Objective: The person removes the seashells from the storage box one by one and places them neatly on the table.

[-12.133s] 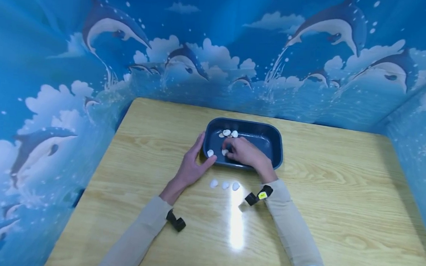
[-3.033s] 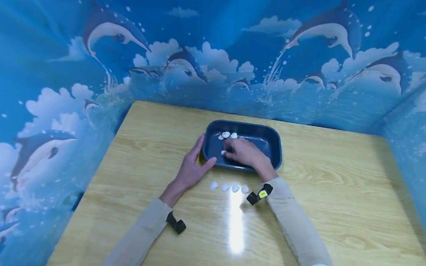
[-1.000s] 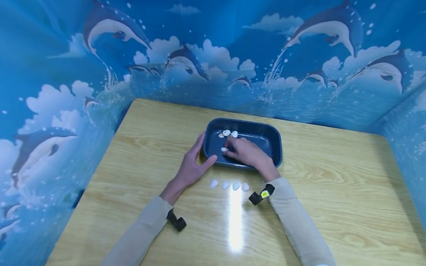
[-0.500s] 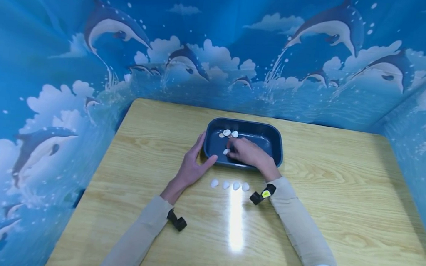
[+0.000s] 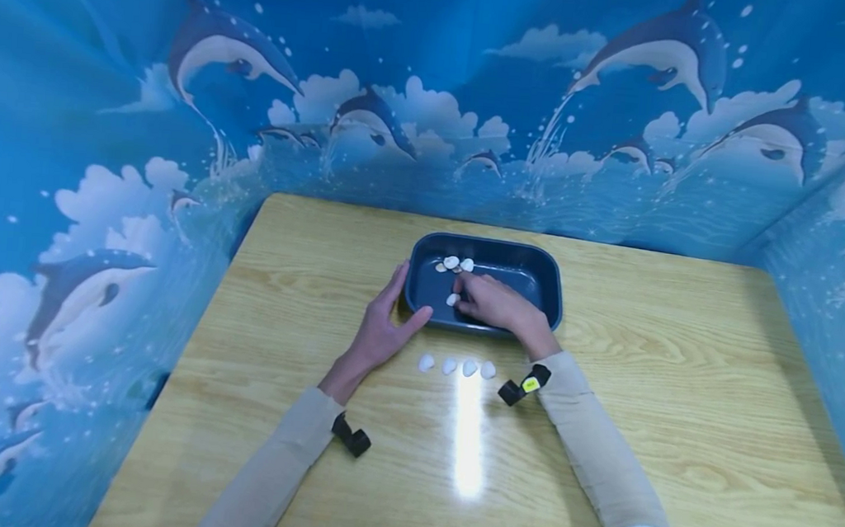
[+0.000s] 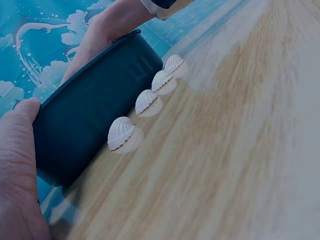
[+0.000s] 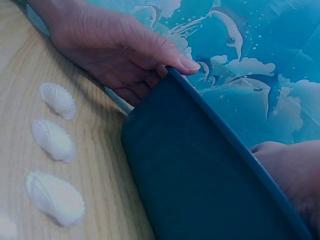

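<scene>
In the head view my right hand [image 5: 494, 301] reaches into a dark blue rectangular tray [image 5: 542, 260] and pinches a white seashell [image 5: 453, 300] between thumb and fingertips. The tray wall hides those fingertips from both wrist views. My left hand [image 5: 378, 330] spans the tray's near left corner, fingers along the left side. Its thumb [image 7: 177, 57] lies on the rim in the right wrist view. Several white ribbed seashells [image 6: 121, 134] stand in a row on the table in front of the tray. More shells [image 5: 451, 262], white and tan, lie at the tray's far left.
The tray stands on a light wood table [image 5: 665, 398], toward its back edge. Behind and beside the table hangs a blue sheet [image 5: 426, 32] printed with dolphins. A bright light reflection [image 5: 470, 441] falls on the tabletop. Black cameras sit on both wrists.
Compared with 12 seconds ago, the row has one more shell at its right end, and the tray's near left corner no longer holds one. Lately my right hand shifts slightly right with its shell.
</scene>
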Demonstrator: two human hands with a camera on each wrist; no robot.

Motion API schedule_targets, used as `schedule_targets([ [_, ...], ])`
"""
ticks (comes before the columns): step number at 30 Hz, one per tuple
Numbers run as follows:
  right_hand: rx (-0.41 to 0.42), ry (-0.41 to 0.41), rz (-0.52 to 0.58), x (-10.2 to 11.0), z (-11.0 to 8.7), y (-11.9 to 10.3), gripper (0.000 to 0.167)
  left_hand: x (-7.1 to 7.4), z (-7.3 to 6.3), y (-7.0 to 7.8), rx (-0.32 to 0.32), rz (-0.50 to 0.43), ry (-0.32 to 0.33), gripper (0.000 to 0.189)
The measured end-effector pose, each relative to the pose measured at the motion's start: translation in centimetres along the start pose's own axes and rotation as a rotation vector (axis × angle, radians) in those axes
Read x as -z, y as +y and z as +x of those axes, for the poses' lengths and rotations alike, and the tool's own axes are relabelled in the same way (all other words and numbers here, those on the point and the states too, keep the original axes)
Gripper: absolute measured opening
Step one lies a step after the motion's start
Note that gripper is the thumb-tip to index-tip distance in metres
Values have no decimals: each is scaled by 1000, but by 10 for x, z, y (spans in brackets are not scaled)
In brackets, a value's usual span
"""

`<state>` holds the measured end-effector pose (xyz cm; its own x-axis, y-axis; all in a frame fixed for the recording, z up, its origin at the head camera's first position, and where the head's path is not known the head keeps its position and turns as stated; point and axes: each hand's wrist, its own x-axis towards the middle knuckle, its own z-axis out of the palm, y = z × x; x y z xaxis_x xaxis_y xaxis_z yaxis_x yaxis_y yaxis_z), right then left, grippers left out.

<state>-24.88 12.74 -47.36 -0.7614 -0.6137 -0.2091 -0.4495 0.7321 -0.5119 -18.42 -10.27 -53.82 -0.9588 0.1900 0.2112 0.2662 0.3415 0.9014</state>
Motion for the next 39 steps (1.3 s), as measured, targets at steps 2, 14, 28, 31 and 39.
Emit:
schedule_targets([
  [2,-7,-8,5,0,0,0,19,0,0,0,-1,-1,0,86],
  [14,13,-6,48,3,-5,1,19,0,1,-2,-7,4,3,86],
  [28,8,26,84,22,-24,-10,21,0,0,-2,-9,7,-1,89],
  [31,12,36,85,26,-30,-13,21,0,0,-2,-7,4,1,87],
  [39,36,65,75,34,-46,-24,21,0,0,-1,-10,23,3,87],
])
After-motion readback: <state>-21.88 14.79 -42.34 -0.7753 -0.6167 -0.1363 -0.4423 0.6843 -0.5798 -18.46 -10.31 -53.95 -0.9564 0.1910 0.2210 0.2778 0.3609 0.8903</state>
